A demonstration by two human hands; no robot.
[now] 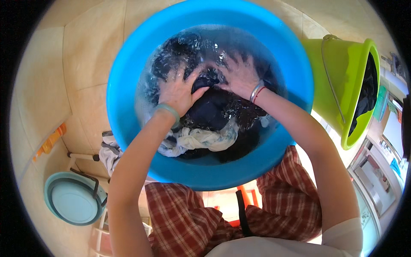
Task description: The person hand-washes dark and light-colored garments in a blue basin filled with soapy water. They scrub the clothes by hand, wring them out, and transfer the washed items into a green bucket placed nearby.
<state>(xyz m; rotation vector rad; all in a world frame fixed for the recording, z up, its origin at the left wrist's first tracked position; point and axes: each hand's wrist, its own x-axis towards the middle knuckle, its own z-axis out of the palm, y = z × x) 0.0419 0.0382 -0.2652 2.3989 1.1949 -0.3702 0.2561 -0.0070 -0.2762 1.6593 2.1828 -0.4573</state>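
A large round blue basin (122,81) in front of me holds water and dark wet clothes (209,109). My left hand (177,88), a pale green bangle on its wrist, lies on the dark cloth with the thumb out and the fingers spread. To its right, my right hand (239,75) presses into the water, fingers apart and their tips partly under the surface. Silver and red bands circle that wrist. A bunched white cloth (209,139) floats near the basin's close side, below both hands.
At the right a lime-green bucket (342,81) lies tipped, dark cloth (366,96) in its mouth. Lower left is a pale blue-grey washbasin (75,199); grey-and-white fabric (110,152) hangs near the basin. My knees in red plaid trousers (180,212) flank the basin's near edge.
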